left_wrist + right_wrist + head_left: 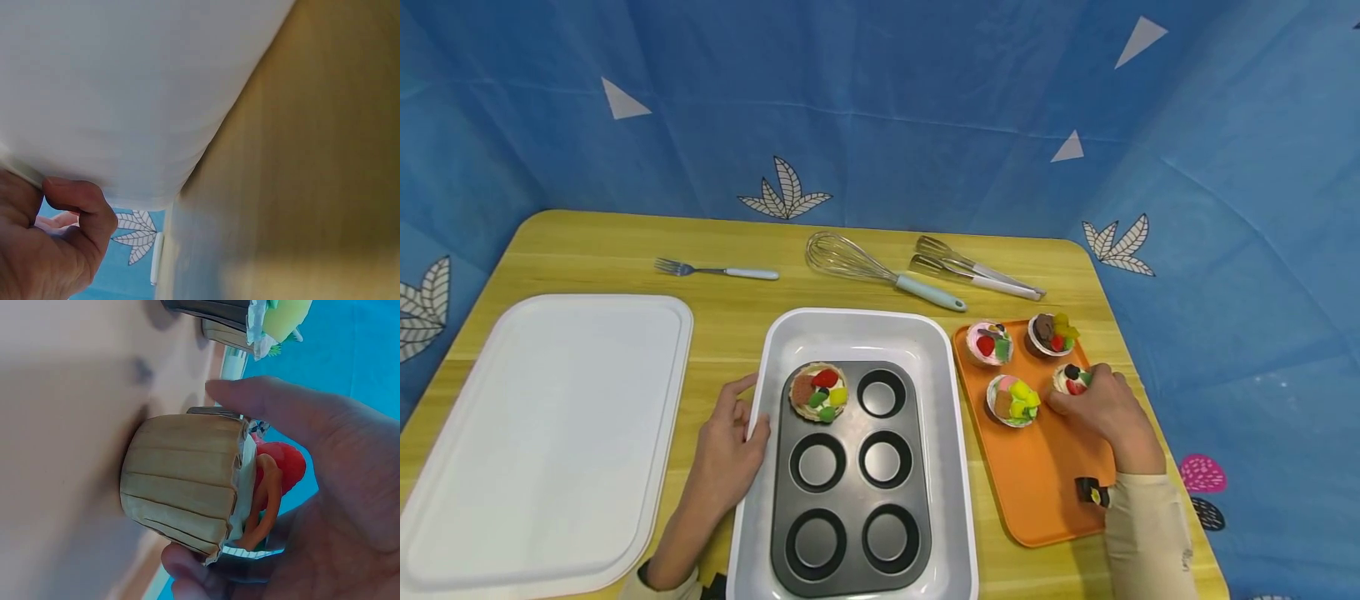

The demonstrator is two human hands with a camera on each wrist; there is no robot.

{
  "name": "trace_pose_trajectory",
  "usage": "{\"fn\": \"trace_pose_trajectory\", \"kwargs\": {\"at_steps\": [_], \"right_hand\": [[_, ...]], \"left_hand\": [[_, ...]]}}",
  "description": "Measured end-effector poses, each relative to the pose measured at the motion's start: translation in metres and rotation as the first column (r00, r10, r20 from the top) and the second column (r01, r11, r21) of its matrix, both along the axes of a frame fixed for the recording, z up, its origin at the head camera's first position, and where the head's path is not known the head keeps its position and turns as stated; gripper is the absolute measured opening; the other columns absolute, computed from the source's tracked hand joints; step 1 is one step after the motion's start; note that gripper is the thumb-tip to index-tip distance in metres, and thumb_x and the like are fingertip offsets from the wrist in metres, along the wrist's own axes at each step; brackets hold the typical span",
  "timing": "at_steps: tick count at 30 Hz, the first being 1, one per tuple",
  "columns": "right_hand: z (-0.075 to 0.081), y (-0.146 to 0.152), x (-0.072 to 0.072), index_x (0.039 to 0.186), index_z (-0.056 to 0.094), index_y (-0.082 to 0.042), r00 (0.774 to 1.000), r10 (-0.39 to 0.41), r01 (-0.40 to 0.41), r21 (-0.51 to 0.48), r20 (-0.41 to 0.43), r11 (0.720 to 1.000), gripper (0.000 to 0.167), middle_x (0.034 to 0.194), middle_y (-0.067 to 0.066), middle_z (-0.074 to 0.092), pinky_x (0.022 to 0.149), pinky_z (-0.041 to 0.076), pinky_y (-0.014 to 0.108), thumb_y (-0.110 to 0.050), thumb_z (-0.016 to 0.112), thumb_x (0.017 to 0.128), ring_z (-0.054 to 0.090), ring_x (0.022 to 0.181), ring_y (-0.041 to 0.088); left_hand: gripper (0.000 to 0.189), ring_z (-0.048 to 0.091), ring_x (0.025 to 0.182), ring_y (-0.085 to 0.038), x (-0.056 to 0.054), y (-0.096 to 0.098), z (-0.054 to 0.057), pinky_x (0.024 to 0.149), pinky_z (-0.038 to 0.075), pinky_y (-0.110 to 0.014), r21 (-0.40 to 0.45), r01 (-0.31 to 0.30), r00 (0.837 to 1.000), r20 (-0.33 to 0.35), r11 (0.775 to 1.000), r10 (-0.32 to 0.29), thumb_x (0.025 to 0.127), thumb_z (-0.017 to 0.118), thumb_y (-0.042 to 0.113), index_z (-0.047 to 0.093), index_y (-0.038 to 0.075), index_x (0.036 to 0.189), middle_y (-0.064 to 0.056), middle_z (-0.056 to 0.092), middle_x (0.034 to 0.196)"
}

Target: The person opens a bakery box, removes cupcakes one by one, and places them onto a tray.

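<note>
My left hand (730, 446) holds the left rim of a deep white tray (958, 467). In the left wrist view its fingers (81, 200) curl at the rim. Inside the tray lies a dark muffin tin (850, 492), with a fruit-topped cupcake (818, 392) in its far left cup. At the right, my right hand (1105, 412) is around a cupcake (184, 478) with a tan pleated case and red fruit on top. Thumb and fingers are on opposite sides of it. I cannot tell whether it is off the orange tray (1037, 492).
More toy cupcakes (1013, 402) stand on the orange tray. A whisk (880, 271), tongs (977, 271) and a fork (718, 271) lie along the back of the wooden table. A white board (550, 433) lies at the left. Blue cloth hangs behind.
</note>
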State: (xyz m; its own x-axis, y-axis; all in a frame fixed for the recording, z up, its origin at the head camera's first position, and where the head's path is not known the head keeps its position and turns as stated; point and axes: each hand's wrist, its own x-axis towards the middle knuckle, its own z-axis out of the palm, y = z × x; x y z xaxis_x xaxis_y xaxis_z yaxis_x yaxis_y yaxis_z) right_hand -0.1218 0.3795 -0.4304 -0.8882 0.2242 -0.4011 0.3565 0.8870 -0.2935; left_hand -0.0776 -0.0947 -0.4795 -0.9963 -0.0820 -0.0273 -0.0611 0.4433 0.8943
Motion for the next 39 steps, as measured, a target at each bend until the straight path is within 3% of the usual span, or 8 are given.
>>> {"fn": "trace_pose_trajectory", "kwargs": {"at_steps": [7, 13, 19, 22, 29, 33, 39], "right_hand": [[0.002, -0.001, 0.002, 0.140, 0.018, 0.023, 0.999, -0.024, 0.024, -0.003, 0.027, 1.000, 0.113, 0.120, 0.040, 0.034, 0.085, 0.046, 0.061, -0.063, 0.067, 0.085, 0.051, 0.098, 0.049], [0.008, -0.005, 0.002, 0.145, 0.013, 0.021, 0.999, -0.046, 0.046, 0.014, 0.012, 0.999, 0.122, 0.131, 0.044, 0.024, 0.089, 0.043, 0.066, -0.069, 0.065, 0.083, 0.048, 0.103, 0.055], [0.021, -0.014, 0.004, 0.149, 0.015, 0.017, 0.992, -0.043, 0.053, 0.085, -0.123, 0.995, 0.122, 0.144, 0.047, 0.014, 0.097, 0.018, 0.076, -0.070, 0.067, 0.080, 0.025, 0.124, 0.067], [0.031, -0.022, 0.004, 0.151, 0.015, 0.014, 0.980, -0.011, 0.033, 0.105, -0.200, 0.994, 0.121, 0.147, 0.047, 0.012, 0.096, 0.012, 0.076, -0.068, 0.068, 0.081, 0.020, 0.129, 0.065], [0.058, -0.052, 0.005, 0.153, 0.018, 0.010, 0.946, 0.071, -0.037, 0.112, -0.316, 0.993, 0.118, 0.150, 0.042, 0.016, 0.094, 0.014, 0.076, -0.067, 0.071, 0.080, 0.021, 0.133, 0.060], [0.075, -0.073, 0.004, 0.153, 0.020, 0.008, 0.928, 0.124, -0.090, 0.111, -0.350, 0.990, 0.118, 0.153, 0.039, 0.016, 0.096, 0.014, 0.075, -0.067, 0.072, 0.078, 0.022, 0.135, 0.058], [0.091, -0.110, 0.002, 0.153, 0.026, 0.004, 0.885, 0.242, -0.221, 0.098, -0.398, 0.970, 0.114, 0.155, 0.034, 0.021, 0.099, 0.015, 0.074, -0.063, 0.077, 0.077, 0.026, 0.135, 0.057]], "left_hand": [[0.053, 0.051, 0.043, -0.014, 0.000, -0.001, 0.001, 0.044, 0.046, -0.029, 0.004, 0.004, 1.000, 0.006, 1.000, -0.004, 0.093, 0.061, 0.000, 0.045, 0.009, 0.143, -0.009, 0.057, 0.076], [0.052, 0.051, 0.043, -0.014, 0.001, -0.001, 0.001, 0.045, 0.046, -0.029, 0.010, 0.003, 1.000, 0.004, 1.000, -0.004, 0.093, 0.061, -0.001, 0.046, 0.009, 0.142, -0.008, 0.057, 0.075], [0.051, 0.052, 0.042, -0.012, 0.000, -0.002, 0.002, 0.044, 0.046, -0.029, 0.020, 0.006, 1.000, -0.009, 1.000, -0.006, 0.093, 0.060, -0.002, 0.046, 0.008, 0.141, -0.008, 0.058, 0.075], [0.051, 0.052, 0.043, -0.012, 0.000, -0.002, 0.002, 0.044, 0.047, -0.029, 0.022, 0.010, 1.000, -0.014, 1.000, -0.010, 0.093, 0.060, -0.002, 0.046, 0.008, 0.141, -0.009, 0.058, 0.075], [0.051, 0.049, 0.041, -0.010, 0.001, -0.002, 0.003, 0.042, 0.044, -0.028, 0.013, 0.018, 1.000, -0.022, 1.000, -0.018, 0.093, 0.060, -0.002, 0.046, 0.008, 0.141, -0.007, 0.057, 0.073], [0.051, 0.048, 0.041, -0.010, 0.001, -0.002, 0.003, 0.042, 0.043, -0.028, 0.008, 0.025, 0.999, -0.022, 1.000, -0.025, 0.093, 0.061, -0.002, 0.046, 0.008, 0.141, -0.006, 0.056, 0.072], [0.051, 0.051, 0.043, -0.011, 0.001, -0.002, 0.003, 0.043, 0.045, -0.029, 0.019, 0.027, 1.000, -0.006, 0.999, -0.027, 0.093, 0.060, -0.002, 0.046, 0.009, 0.141, -0.007, 0.057, 0.073]]}}
